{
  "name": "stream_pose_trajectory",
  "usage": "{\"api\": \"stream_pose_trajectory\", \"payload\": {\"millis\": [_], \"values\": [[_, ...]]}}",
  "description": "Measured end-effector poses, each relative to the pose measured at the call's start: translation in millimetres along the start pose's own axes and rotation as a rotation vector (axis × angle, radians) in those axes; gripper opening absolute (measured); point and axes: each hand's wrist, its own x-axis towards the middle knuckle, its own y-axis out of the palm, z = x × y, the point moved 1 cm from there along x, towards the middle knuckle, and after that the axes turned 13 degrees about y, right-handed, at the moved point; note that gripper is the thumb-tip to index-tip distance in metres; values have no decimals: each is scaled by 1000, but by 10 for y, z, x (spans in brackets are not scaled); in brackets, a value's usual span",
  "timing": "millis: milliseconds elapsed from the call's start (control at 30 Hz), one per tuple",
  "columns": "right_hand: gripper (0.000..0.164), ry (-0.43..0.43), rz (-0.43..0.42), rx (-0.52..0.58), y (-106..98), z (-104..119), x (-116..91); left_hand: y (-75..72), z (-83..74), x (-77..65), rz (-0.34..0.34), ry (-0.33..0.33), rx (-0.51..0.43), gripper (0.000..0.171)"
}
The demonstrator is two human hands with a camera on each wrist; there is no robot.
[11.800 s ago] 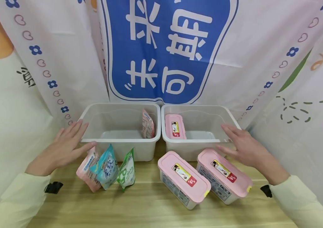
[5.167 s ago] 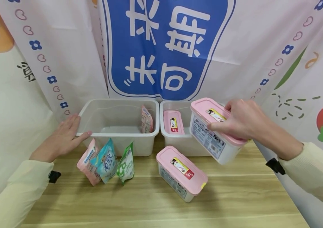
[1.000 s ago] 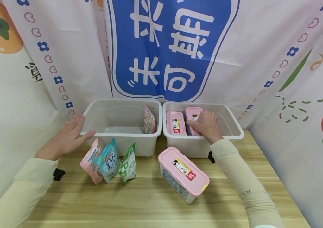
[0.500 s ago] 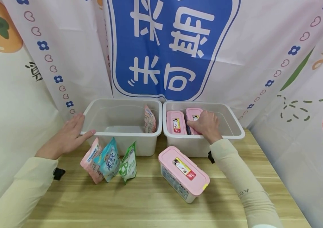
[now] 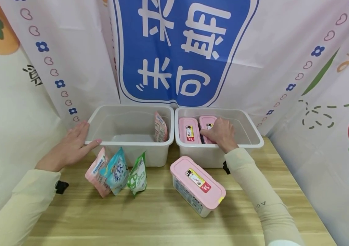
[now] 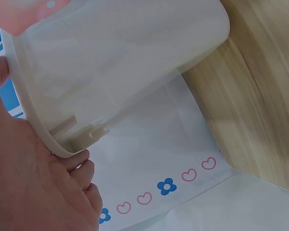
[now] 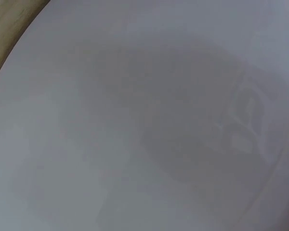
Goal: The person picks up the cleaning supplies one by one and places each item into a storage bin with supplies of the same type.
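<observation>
My left hand (image 5: 66, 148) lies on the left end of the left grey bin (image 5: 134, 144); its thumb stretches along the front rim. The left wrist view shows the bin's corner between thumb and fingers. A pink pouch (image 5: 161, 129) stands inside that bin. In the right bin (image 5: 251, 146), my right hand (image 5: 222, 134) grips a pink-lidded box (image 5: 207, 120) across its lid, thumb on the near left side. Another pink-lidded box (image 5: 190, 123) stands just left of it. The bin's pale wall (image 7: 135, 120) fills most of the right wrist view.
A third pink-lidded box (image 5: 197, 184) stands on the wooden table (image 5: 162, 222) in front of the right bin. Before the left bin stand a pink pouch (image 5: 98, 174), a blue pouch (image 5: 117, 172) and a green pouch (image 5: 138, 176). A printed cloth (image 5: 91, 54) hangs behind.
My right hand has lifted the right-hand pink-lidded box off the table and brought it into the right bin, beside the other box. Over the last second, both hands have stayed in place.
</observation>
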Motion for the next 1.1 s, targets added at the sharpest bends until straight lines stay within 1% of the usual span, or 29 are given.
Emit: {"api": "stream_pose_trajectory", "payload": {"millis": [300, 500, 667, 900, 1100], "values": [[58, 8, 20, -5, 20, -12, 35, -17, 20, 44, -3, 4, 14, 97], [59, 12, 38, -8, 22, -15, 31, -16, 13, 41, -13, 10, 14, 97], [58, 10, 53, 8, 26, -3, 29, -9, 16, 36, -17, 12, 12, 96], [60, 11, 88, 39, 45, 2, 22, 20, 33, 20, -15, 6, 9, 96], [58, 2, 69, 27, 46, 3, 16, 7, 27, 19, -12, 7, 16, 97]]}}
